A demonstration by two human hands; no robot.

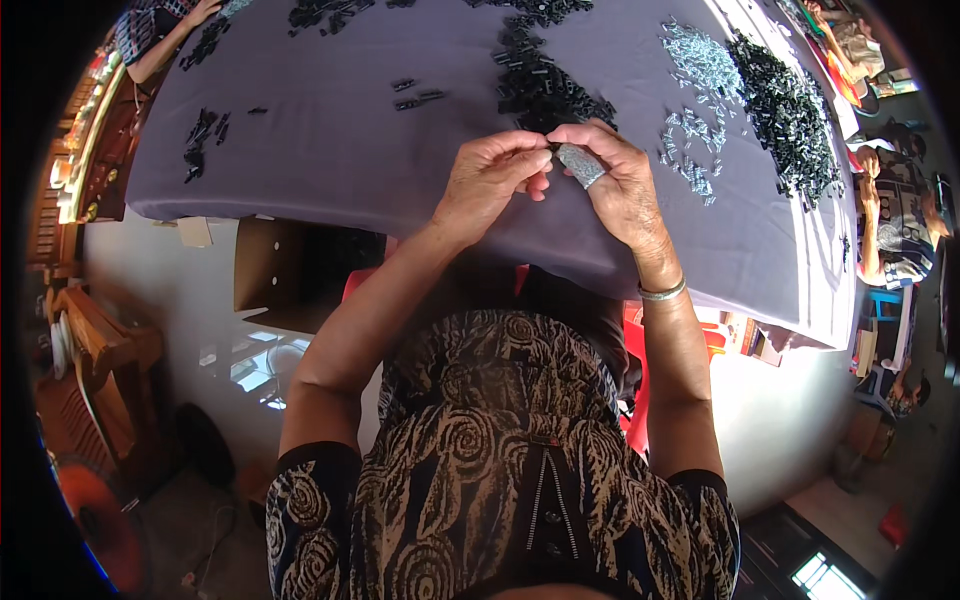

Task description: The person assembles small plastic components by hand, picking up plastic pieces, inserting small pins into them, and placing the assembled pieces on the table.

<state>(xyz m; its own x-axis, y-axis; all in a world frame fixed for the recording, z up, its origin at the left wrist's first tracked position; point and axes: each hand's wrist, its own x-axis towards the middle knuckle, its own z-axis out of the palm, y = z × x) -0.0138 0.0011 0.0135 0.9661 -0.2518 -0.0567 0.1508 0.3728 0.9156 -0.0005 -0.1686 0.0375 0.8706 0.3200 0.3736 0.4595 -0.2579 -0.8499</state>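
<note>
My left hand (490, 180) and my right hand (622, 185) meet over the near part of the cloth-covered table, fingertips pinched together. Between them shows a bit of a small dark piece (554, 146), mostly hidden by the fingers. A silvery grey wrap (580, 166) covers a digit of my right hand, and a bangle (662, 291) circles that wrist. Just beyond my fingers spreads a heap of small black pieces (540, 85). To the right of my right hand lie loose clear pieces (690, 150), with a denser clear pile (700, 60) behind them.
A large black pile (785, 115) lies along the table's right side. Small black groups rest at the left (200, 140) and centre (415, 97) of the purple-grey cloth (320, 140). Another person's arm (165, 50) reaches in at far left; more people sit at right. A cardboard box (262, 265) stands below.
</note>
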